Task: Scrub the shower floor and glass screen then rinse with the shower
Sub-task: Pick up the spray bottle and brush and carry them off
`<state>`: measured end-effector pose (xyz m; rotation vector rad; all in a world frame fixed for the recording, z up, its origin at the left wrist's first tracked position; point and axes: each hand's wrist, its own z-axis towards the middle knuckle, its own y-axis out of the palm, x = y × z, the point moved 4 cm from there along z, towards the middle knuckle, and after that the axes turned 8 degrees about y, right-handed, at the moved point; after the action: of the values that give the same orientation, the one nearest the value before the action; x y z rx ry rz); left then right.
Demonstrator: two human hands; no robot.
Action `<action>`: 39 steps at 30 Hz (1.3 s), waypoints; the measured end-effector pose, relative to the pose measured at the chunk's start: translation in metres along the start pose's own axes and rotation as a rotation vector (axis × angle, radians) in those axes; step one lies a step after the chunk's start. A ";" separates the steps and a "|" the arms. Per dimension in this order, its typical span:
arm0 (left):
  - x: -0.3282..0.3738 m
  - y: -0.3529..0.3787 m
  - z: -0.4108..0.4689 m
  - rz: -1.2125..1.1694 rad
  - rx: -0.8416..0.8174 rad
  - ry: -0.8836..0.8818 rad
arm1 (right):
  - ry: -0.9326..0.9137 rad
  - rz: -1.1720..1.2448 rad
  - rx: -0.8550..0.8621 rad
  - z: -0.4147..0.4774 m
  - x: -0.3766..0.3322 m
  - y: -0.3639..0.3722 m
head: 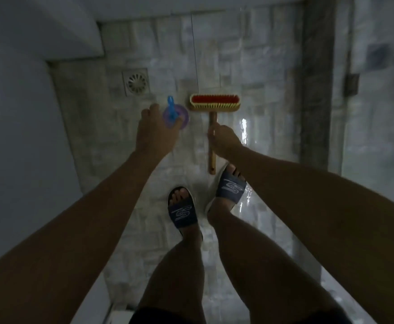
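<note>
- Nearest the camera are two bare legs, each foot in a dark blue slide sandal: the left sandal sits closer, the right sandal a step ahead and turned outward.
- Both stand on the shower floor, pale mottled tile that shines wet on the right side.
- The right hand is closed in a fist around the wooden handle of a scrub brush; the handle's free end pokes out below the fist, just above the right sandal's toes.
- The brush head lies crosswise beyond the hand, with red and yellow bristles showing (whether it touches the tile cannot be told from above).
- The left hand is loosely open, fingers spread and curved, holding nothing; its fingertips are at the near edge of a bottle.
- That bottle is seen from straight above: a purple round body with a blue spray top. Its contents cannot be made out.
- Bottle and brush head are just beside each other, bottle on the left.
- Farther left on the floor is a square drain with a round slotted grate.
- A thin vertical edge of the glass screen runs up from the brush head.
- A dark strip crosses the floor at the right.
</note>
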<state>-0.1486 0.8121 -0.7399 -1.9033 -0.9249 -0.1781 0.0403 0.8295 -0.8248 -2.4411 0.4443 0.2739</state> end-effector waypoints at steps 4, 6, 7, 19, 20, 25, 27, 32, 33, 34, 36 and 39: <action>-0.036 0.053 0.038 0.002 0.013 -0.052 | 0.106 -0.148 -0.062 0.062 0.041 0.068; -0.051 0.074 0.051 -0.035 0.022 -0.057 | 0.128 -0.171 -0.075 0.080 0.053 0.094; -0.059 0.086 0.054 -0.061 0.025 -0.062 | 0.130 -0.190 -0.061 0.088 0.058 0.108; -0.052 0.057 0.035 -0.217 0.178 -0.095 | 0.233 0.519 0.256 0.044 0.029 0.044; -0.048 0.047 0.029 -0.219 0.188 -0.081 | 0.218 0.548 0.295 0.037 0.024 0.033; -0.032 -0.003 -0.007 -0.240 0.217 -0.021 | 0.206 0.457 0.196 0.006 -0.001 -0.015; -0.020 -0.031 -0.023 -0.258 0.220 -0.004 | 0.240 0.505 0.097 -0.017 -0.019 -0.036; 0.014 -0.109 -0.085 -0.230 0.287 0.036 | 0.198 0.791 -0.122 -0.096 -0.070 -0.081; 0.022 -0.135 -0.107 -0.236 0.302 0.052 | 0.207 0.842 -0.180 -0.123 -0.088 -0.097; 0.028 -0.150 -0.122 -0.240 0.326 0.070 | 0.221 0.883 -0.224 -0.141 -0.100 -0.106; 0.040 -0.194 -0.158 -0.264 0.396 0.068 | 0.223 0.956 -0.292 -0.185 -0.129 -0.133; 0.054 -0.255 -0.212 -0.317 0.487 0.017 | 0.194 0.986 -0.385 -0.252 -0.178 -0.177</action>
<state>-0.2266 0.7271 -0.4238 -1.3034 -1.1379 -0.1404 -0.0352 0.8480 -0.4778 -2.4083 1.8117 0.5630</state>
